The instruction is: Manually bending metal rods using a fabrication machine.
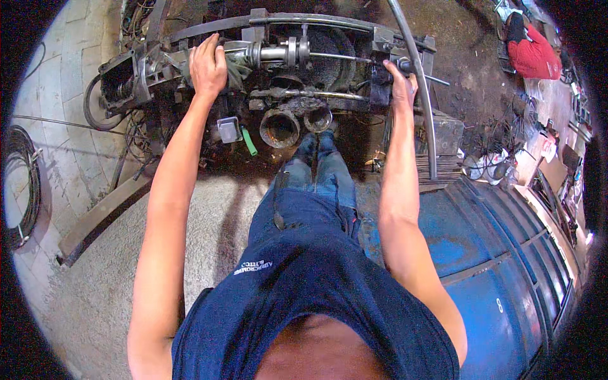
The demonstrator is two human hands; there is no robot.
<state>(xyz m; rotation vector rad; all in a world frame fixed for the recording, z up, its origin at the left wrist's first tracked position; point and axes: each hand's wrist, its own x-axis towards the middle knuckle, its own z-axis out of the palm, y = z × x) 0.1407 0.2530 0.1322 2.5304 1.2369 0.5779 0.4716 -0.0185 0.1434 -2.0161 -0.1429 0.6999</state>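
Observation:
A dark, greasy lathe-like machine [272, 18] stretches across in front of me. My left hand [208, 68] lies on its left part with the fingers stretched out, over a grey-green cloth [237, 73]. Right of that cloth is a shiny metal spindle with collars [278, 54], and a thin rod [339, 57] runs from it to a dark block [380, 88]. At this block, on the machine's right end, my right hand [403, 87] is closed with its thumb up. What its fingers hold is hidden.
A long grey pipe [421, 82] slants down beside my right hand. Below the machine are two round metal tubes [279, 128], a clear plastic container [228, 130] and a green-handled tool [249, 140]. A blue drum [481, 253] stands right; coiled cable [24, 183] lies left. A person in red [535, 54] is far right.

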